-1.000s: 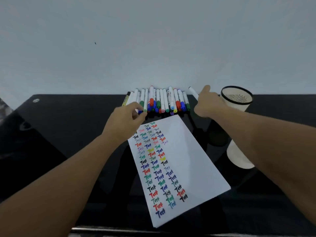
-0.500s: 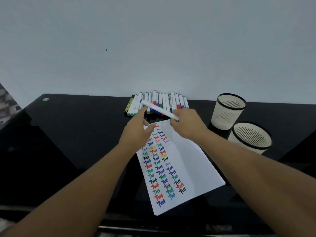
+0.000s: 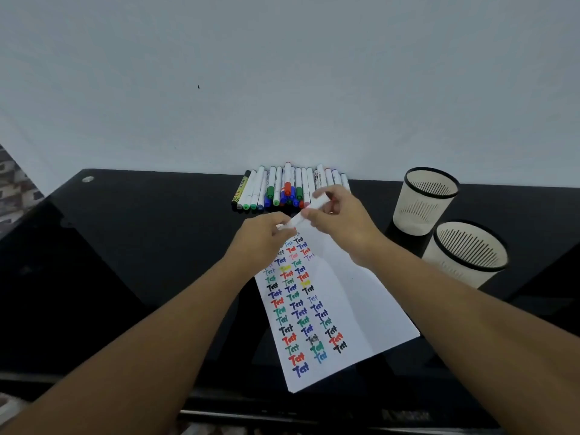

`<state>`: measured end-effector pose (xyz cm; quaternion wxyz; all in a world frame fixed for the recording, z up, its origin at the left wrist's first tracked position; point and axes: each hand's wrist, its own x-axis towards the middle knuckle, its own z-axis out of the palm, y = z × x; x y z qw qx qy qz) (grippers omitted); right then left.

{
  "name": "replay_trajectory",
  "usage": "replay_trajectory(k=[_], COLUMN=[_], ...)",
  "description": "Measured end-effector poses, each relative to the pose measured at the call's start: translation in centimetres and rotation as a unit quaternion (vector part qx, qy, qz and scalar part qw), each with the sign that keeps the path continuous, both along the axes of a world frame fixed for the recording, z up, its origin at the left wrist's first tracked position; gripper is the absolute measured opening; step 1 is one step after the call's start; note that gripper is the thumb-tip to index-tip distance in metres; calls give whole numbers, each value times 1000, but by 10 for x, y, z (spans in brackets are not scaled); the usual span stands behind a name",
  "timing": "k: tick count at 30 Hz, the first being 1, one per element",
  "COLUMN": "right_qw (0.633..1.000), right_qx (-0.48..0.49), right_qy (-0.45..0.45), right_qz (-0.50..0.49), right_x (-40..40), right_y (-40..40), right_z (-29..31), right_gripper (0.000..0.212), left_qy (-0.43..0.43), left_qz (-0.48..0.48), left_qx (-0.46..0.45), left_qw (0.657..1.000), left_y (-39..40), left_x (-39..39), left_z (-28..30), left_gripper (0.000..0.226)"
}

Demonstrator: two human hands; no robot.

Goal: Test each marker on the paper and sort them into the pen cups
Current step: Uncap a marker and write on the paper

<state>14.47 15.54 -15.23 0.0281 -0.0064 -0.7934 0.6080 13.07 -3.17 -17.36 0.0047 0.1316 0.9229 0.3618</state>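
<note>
I had brought the marker (image 3: 309, 211) from the far row down over the paper (image 3: 354, 296); my right hand (image 3: 340, 226) pinched its barrel, my left hand (image 3: 262, 235) its cap end, ready for uncapping.

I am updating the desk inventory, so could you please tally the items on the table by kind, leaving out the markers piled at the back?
Pen cups: 2, far cup and near cup.
Sheets of test paper: 1.
Markers in hand: 1, a white marker held by the left hand and right hand.
Total: 4.
</note>
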Motion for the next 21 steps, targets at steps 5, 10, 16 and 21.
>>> replay_trajectory(k=[5, 10, 16, 21], right_qw=[999, 999, 889, 813], right_qx=[-19, 43, 417, 542], right_qy=[1, 26, 5, 81], right_qz=[-27, 3, 188, 196], right_x=[4, 4, 4, -1], right_y=[-13, -2, 7, 7], right_z=[-9, -9, -19, -22], right_gripper=[38, 32, 31, 33], left_qy=[-79, -46, 6, 45], left_qz=[-46, 6, 0, -67], left_qx=[62, 53, 86, -5], left_qw=[994, 997, 996, 997], left_y=[13, -4, -17, -22], left_x=[9, 11, 8, 11], left_z=[-1, -8, -9, -16], left_gripper=[26, 35, 48, 27])
